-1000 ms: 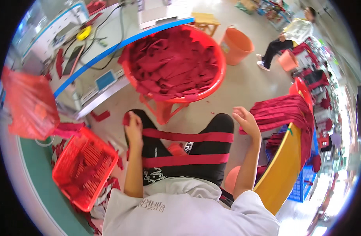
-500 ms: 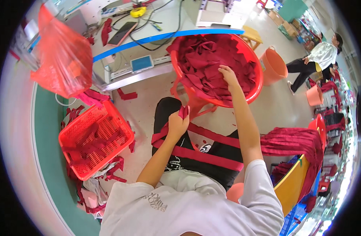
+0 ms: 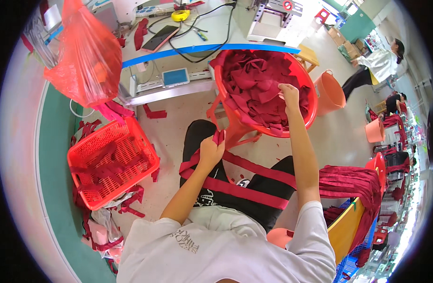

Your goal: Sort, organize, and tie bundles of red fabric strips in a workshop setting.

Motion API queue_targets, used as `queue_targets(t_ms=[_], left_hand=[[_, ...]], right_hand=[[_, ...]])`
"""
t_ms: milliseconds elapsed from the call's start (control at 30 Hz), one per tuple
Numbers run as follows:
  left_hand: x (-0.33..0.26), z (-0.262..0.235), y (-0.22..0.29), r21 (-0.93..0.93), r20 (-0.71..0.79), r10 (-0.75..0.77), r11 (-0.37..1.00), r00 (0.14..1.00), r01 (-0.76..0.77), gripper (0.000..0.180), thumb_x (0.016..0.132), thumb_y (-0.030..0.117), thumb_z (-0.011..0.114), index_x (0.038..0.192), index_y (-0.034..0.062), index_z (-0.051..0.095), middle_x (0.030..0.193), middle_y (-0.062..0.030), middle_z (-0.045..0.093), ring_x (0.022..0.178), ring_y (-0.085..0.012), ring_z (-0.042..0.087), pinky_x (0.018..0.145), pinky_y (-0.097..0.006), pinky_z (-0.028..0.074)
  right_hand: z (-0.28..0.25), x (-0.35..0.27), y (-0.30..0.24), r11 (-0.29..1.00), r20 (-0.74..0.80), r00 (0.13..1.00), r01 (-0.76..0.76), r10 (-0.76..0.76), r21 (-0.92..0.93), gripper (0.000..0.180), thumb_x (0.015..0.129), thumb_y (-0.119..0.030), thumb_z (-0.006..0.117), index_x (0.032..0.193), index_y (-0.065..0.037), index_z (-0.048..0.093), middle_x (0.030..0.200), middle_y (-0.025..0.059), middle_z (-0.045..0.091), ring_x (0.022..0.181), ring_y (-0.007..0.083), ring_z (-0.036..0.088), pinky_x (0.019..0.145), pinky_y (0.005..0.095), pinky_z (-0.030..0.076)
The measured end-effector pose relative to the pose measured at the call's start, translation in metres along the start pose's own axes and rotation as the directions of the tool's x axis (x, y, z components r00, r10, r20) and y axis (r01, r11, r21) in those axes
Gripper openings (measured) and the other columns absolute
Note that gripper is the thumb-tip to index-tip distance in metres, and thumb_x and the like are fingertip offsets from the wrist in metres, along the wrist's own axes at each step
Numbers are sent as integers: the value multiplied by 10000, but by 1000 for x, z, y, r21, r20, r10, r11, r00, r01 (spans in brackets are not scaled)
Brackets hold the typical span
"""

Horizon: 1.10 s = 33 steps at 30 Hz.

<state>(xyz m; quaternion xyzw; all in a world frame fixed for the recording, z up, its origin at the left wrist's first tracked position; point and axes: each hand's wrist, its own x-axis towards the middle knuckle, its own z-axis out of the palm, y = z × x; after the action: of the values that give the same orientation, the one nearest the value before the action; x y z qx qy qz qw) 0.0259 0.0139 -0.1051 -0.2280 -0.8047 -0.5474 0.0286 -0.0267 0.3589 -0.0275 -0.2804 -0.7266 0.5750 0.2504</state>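
- over my lap, left hand (image 3: 211, 150) grip holds red strips (image 3: 240, 188).
- right hand (image 3: 289, 94) grip pinches cloth in red basin (image 3: 310, 85).
- risk: tangled pieces may drag out, spilling.

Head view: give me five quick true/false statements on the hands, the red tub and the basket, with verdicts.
1. The right hand is inside the round red tub, on the dark red fabric pieces. True.
2. The left hand is empty. False: its grip is closed on the end of a dark red strip.
3. Red strips lie across the person's lap. True.
4. The red mesh basket sits on the person's right. False: it is on the floor to their left.
5. The red plastic bag lies flat inside the tub. False: it hangs at the upper left, beside the bench.
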Motion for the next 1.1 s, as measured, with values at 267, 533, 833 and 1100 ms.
queue_targets(t_ms=[267,533,833,1100], left_hand=[[1,-4,-5,-422,-42,-202,891,978,166,463,1014,368,494,696,36,547,572,5,486,552,-112,446,534,-319,364],[-14,-10,108,-803,557,-160,146,815,577,528,1019,500,405,913,23,605,526,75,291,414,-49,265,398,-221,207],[-2,-6,135,-767,577,-221,183,786,615,161,901,222,668,986,85,680,837,57,591,721,-8,510,563,-182,351],[-7,-2,134,-836,504,-269,86,821,542,223,958,274,598,916,64,660,689,74,482,521,0,392,467,-193,252]], right_hand=[[-48,-26,-73,900,-26,999,-16,30,436,132,808,-49,606,928,-64,660,871,35,650,814,125,609,686,239,478],[-43,-180,-185,909,545,751,414,-374,53,321,825,19,510,1118,26,640,1080,80,620,1019,164,566,908,275,415],[-50,-291,-66,975,544,839,-145,33,166,407,845,113,475,1225,4,569,1055,2,564,758,11,460,656,174,357],[-88,-320,-19,969,421,885,-241,201,45,419,801,144,403,1165,-20,528,892,-32,502,794,30,465,698,165,345]])
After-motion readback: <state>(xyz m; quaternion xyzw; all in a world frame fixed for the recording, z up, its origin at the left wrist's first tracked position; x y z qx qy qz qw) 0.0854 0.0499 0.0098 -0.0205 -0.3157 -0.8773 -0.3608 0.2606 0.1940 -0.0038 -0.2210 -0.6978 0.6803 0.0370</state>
